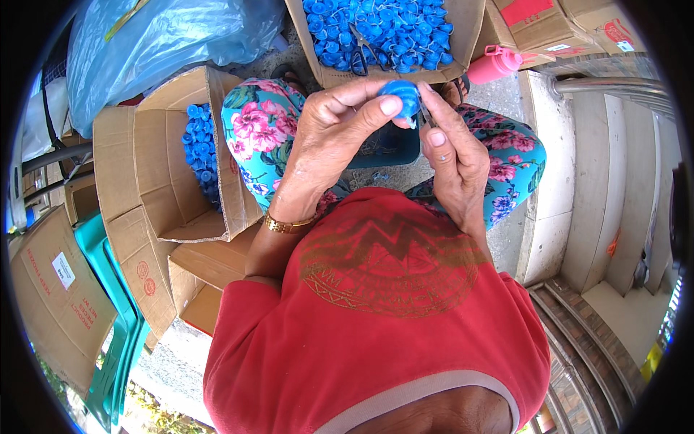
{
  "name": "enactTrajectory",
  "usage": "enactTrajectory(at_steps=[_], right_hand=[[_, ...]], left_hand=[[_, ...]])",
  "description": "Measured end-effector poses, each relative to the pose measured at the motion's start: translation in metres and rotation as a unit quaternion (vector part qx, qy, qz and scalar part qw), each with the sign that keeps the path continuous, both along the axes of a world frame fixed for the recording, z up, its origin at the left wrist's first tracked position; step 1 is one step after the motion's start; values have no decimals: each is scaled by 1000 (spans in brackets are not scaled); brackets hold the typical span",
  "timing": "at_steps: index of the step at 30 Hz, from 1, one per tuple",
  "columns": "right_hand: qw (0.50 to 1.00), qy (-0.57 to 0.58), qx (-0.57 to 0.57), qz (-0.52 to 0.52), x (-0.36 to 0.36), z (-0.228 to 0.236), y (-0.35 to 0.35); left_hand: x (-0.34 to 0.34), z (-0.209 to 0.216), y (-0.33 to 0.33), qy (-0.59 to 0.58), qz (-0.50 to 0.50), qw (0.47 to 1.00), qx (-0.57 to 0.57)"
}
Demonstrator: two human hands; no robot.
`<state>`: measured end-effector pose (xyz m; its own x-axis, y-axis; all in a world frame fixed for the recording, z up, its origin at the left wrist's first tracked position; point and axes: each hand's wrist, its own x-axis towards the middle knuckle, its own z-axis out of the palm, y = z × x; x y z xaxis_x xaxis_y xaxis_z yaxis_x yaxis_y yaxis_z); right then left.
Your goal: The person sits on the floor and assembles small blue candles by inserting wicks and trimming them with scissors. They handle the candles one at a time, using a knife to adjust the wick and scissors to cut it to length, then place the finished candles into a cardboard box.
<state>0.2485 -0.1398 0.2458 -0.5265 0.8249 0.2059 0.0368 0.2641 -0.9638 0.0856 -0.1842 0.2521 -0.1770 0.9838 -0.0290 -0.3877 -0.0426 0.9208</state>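
Over my lap, my left hand [329,134] pinches a round, shiny blue plastic piece [400,99] between thumb and fingers. A small whitish bit shows at its underside. My right hand [460,155] is close against the piece, closed on a thin dark metal tool [427,116]. Most of that tool is hidden by the fingers, so its kind is unclear. Below both hands, a dark blue basin [405,153] sits between my knees, partly covered by my arms and shirt.
Ahead, a cardboard box [466,32] holds many blue pieces, with dark-handled scissors [361,54] on them. Another open box [163,145] with blue pieces stands left. A pink bottle [495,65] is beyond my right knee. Steps [589,166] rise right; green plastic chairs [119,296] stand left.
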Motion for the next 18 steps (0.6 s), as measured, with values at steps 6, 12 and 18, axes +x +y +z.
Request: enactTrajectory(at_steps=[6,12,18], right_hand=[[994,63,-88,5,-2,-4,-3],[1000,-4,-2,17,-3,-7,2],[994,25,-105,-1,-2,-5,1]], left_hand=[[7,-9,0,-121,-11,993,-5],[1,-1,-3,2,17,1000,-19],[-37,42,-38,205,258,943,-37]])
